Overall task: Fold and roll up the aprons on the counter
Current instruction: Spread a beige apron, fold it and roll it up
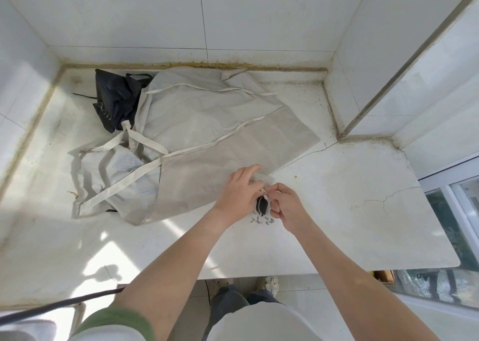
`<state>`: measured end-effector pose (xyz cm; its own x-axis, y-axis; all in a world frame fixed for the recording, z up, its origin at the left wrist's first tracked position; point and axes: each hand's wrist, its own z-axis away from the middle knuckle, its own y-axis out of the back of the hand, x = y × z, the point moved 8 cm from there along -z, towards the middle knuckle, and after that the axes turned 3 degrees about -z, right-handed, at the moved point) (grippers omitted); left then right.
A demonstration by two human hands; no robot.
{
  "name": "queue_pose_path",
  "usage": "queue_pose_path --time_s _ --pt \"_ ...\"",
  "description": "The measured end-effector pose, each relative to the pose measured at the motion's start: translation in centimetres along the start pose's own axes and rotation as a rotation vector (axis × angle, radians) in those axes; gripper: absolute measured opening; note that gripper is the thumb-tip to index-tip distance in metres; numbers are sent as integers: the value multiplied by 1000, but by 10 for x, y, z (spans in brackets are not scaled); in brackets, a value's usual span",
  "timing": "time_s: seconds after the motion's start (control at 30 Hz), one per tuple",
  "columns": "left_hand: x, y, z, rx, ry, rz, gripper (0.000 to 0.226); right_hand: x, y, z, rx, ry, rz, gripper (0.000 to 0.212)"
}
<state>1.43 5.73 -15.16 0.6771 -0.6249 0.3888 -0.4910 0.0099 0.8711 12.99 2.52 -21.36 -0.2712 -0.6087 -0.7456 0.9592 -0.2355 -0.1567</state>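
Note:
A large beige apron (197,138) lies spread and creased across the white counter (350,211), its straps trailing over it. A crumpled black apron (114,102) sits at the back left, partly under the beige one. At the beige apron's near right corner, my left hand (239,193) rests on the cloth with its fingers curled at a small knot of beige cord. My right hand (286,206) pinches the same cord beside a small black-and-white tag (262,206). What lies under the hands is hidden.
Tiled walls close the counter at the back, left and right. A window frame (461,206) runs along the right edge. A dark cable (64,304) crosses the near left corner. Small grey scraps (261,220) lie by my hands. The counter's front edge drops to the floor.

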Motion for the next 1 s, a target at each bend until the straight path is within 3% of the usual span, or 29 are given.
queue_pose_path --time_s 0.1,0.2,0.33,0.43,0.57,0.67,0.83,0.93,1.0 --pt "-6 -4 8 -7 77 36 16 -4 3 1 93 31 74 23" --pt "-29 -12 19 -18 269 175 11 -5 21 -2 265 45 152 23" --pt "-43 -14 33 -46 513 462 14 -4 21 -6 300 46 236 23" --pt "-49 -9 34 -37 632 518 20 -5 10 -6 228 90 162 18" --pt "-69 -6 30 -22 823 561 29 -21 -10 4 -39 181 -140 9" --pt "-65 -7 29 -3 981 919 29 -37 -19 9 -120 234 -254 21" --pt "-38 0 6 -148 922 1154 19 -63 -29 25 -23 311 126 10" --pt "-19 0 -12 -277 909 1254 63 -89 -28 38 10 405 262 6" --pt "-3 9 -28 -341 815 1258 67 -103 -23 47 55 451 334 7"
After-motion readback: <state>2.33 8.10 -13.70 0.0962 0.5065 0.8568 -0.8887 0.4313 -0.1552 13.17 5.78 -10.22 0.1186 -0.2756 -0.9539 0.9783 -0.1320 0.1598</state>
